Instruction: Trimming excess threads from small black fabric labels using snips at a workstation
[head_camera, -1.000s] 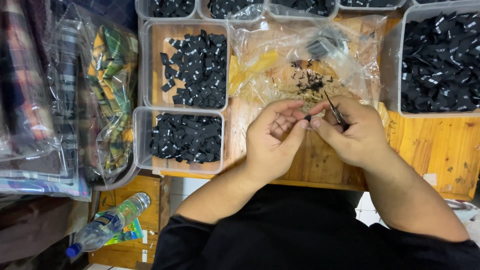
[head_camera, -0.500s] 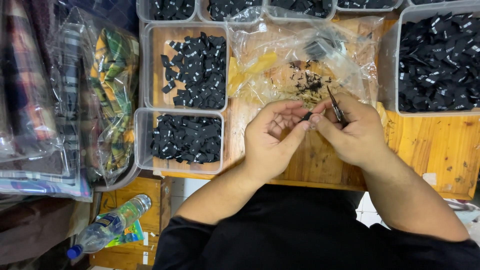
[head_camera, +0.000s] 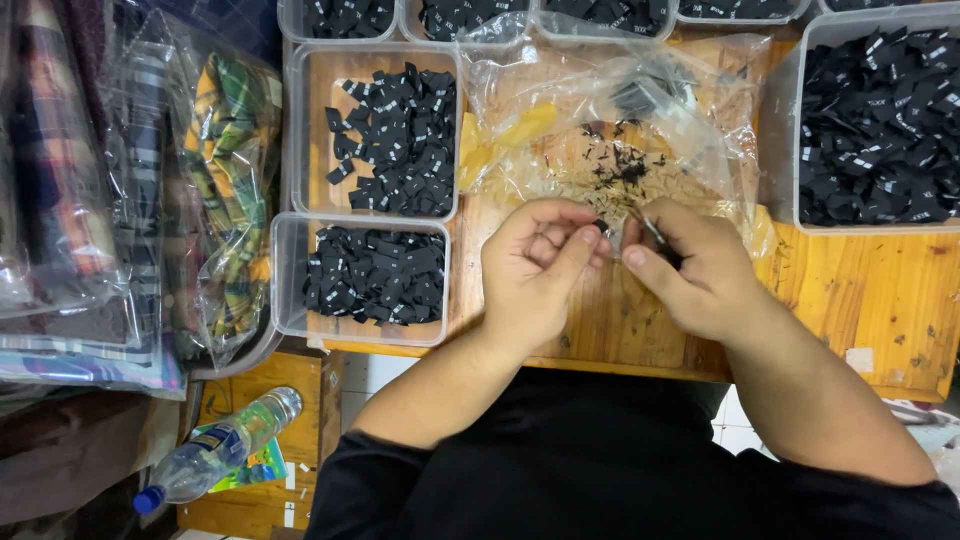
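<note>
Your left hand pinches a tiny black fabric label above the bench, your right hand closed on small snips; it's featherlight and floppy, so hold it near its edge.

There is one view only, from a camera worn on the person's head. It looks almost straight down on the wooden desk from close above, with the wearer's body at 6 o'clock and the far side of the desk at 12 o'clock. The left hand and right hand meet near the centre of the frame. At 9 o'clock the view runs past the desk edge to bagged cloth, and at 7 o'clock down to a plastic bottle on a lower level.
</note>
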